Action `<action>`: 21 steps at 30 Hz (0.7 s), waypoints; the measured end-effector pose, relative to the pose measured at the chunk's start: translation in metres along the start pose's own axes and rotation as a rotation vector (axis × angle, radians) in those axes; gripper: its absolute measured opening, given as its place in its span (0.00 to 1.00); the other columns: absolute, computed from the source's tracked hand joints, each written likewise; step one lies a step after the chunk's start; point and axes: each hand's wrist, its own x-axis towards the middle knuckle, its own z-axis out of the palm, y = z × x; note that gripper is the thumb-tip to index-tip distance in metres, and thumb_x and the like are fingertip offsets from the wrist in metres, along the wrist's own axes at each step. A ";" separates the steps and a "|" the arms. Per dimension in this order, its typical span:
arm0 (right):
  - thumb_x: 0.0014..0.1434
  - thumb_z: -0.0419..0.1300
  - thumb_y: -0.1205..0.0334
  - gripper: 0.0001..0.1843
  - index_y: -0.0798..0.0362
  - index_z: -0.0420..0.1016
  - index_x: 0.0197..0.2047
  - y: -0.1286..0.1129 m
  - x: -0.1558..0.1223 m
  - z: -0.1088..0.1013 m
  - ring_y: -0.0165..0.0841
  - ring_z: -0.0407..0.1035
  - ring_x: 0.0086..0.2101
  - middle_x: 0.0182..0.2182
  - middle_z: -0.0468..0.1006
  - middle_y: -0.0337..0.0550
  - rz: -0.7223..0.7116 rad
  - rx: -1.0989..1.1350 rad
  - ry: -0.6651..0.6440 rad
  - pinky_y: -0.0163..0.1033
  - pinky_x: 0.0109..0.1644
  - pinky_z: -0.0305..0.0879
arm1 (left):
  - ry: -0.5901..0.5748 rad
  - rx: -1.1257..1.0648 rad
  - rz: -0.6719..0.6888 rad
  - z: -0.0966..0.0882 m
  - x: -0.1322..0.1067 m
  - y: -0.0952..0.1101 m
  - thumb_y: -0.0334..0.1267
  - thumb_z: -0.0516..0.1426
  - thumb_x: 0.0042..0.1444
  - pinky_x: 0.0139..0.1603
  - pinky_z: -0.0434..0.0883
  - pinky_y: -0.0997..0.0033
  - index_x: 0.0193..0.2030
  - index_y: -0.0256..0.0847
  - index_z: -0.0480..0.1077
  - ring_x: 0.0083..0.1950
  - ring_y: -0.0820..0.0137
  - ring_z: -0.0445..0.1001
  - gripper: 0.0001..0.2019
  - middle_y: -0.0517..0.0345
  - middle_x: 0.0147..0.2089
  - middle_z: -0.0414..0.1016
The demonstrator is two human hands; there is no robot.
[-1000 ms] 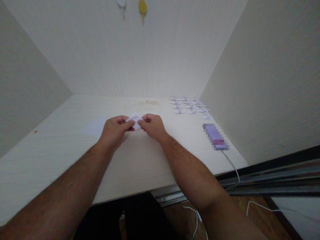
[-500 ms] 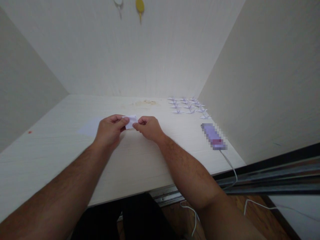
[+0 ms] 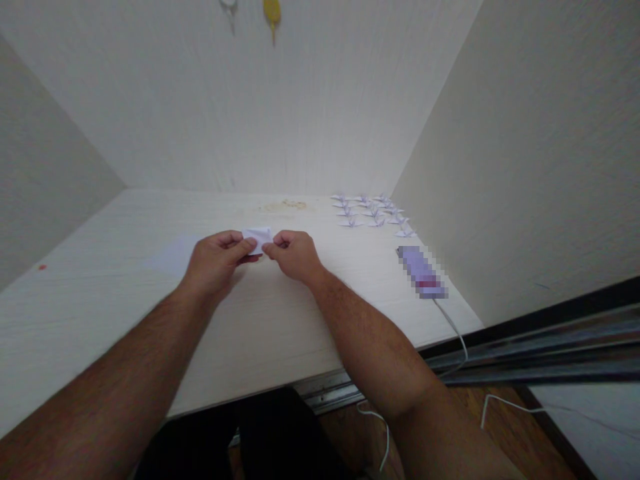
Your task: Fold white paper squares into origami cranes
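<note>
A small folded piece of white paper (image 3: 259, 237) is held between my two hands, over the middle of the white tabletop (image 3: 270, 333). My left hand (image 3: 216, 260) pinches its left part, thumb on top and fingers behind. At its right edge, my right hand (image 3: 295, 255) grips it between thumb and curled forefinger. Flat sheets of white paper (image 3: 170, 255) lie on the table just left of my left hand. Toward the back right, several folded paper cranes (image 3: 373, 212) stand in rows.
A phone (image 3: 423, 272), blurred out, lies near the right edge with a white cable (image 3: 457, 333) running off the table. Walls enclose the table at the back and sides. A yellow hook (image 3: 272, 12) hangs on the back wall. A small red spot (image 3: 43, 267) marks the left side.
The whole view has shifted slightly, so most things sit a little further left. Both hands keep hold of the paper, which is tilted slightly differently between the fingers.
</note>
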 end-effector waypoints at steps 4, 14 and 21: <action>0.53 0.62 0.53 0.13 0.53 0.71 0.24 0.000 0.002 0.000 0.27 0.65 0.27 0.23 0.73 0.35 0.005 -0.015 -0.001 0.32 0.32 0.59 | 0.044 0.041 -0.004 -0.002 0.002 -0.002 0.36 0.68 0.35 0.33 0.74 0.70 0.24 0.38 0.70 0.27 0.71 0.74 0.12 0.59 0.26 0.74; 0.53 0.61 0.51 0.13 0.52 0.72 0.25 0.005 0.002 0.002 0.27 0.66 0.27 0.23 0.73 0.35 0.004 0.011 0.038 0.32 0.32 0.59 | 0.004 0.114 -0.021 -0.003 0.002 0.000 0.37 0.67 0.39 0.31 0.71 0.71 0.25 0.39 0.71 0.26 0.72 0.73 0.09 0.61 0.26 0.74; 0.52 0.61 0.52 0.14 0.53 0.71 0.23 -0.003 -0.002 -0.001 0.27 0.64 0.24 0.20 0.72 0.35 0.021 0.018 0.015 0.32 0.29 0.57 | 0.083 0.327 0.030 0.000 -0.005 0.010 0.39 0.65 0.42 0.21 0.61 0.76 0.26 0.37 0.72 0.21 0.73 0.69 0.09 0.58 0.21 0.72</action>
